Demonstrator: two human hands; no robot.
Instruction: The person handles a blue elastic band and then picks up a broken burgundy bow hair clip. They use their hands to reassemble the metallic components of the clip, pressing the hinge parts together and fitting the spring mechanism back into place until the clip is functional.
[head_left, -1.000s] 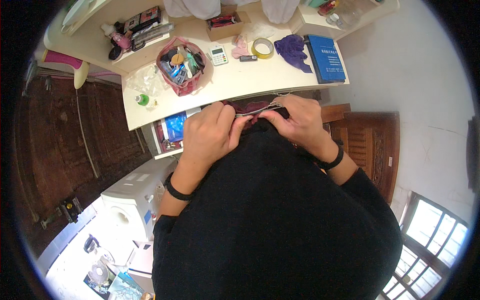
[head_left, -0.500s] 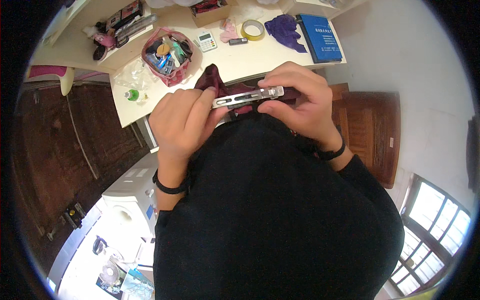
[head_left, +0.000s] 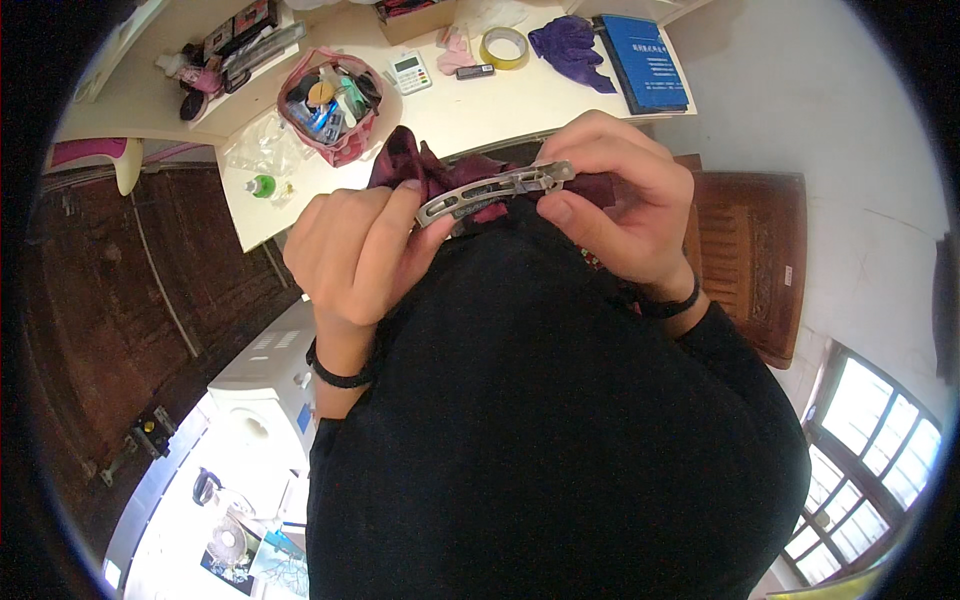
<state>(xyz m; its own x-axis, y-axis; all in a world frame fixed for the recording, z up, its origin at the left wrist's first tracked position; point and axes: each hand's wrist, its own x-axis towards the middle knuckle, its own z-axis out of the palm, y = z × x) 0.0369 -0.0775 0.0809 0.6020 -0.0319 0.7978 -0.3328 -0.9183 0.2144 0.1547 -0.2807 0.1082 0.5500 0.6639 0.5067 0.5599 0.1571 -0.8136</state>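
Observation:
A hair barrette, with a slotted silver metal clip (head_left: 490, 192) backed by a dark burgundy fabric bow (head_left: 398, 165), is held level between both hands in front of my black top. My left hand (head_left: 350, 245) has its fingers closed round the left end, thumb and forefinger against metal and cloth. At the right end, the thumb and forefinger of my right hand (head_left: 630, 205) pinch the clip's tip and the cloth behind it. The metal bar faces up and looks slightly arched. Most of the bow is hidden behind the clip and my fingers.
Beyond my hands, a cream desk (head_left: 480, 110) holds a pink bag (head_left: 330, 150) of small items, a white calculator (head_left: 410, 72), a tape roll (head_left: 504, 48), a purple cloth (head_left: 570, 50), a blue folder (head_left: 645, 65) and a green-capped bottle (head_left: 262, 186). A carved wooden chair (head_left: 750, 265) stands at right.
The barrette has turned so that more of the metal clip's arched, slotted face shows. My right hand has shifted slightly right and up, and more of the bow shows at left.

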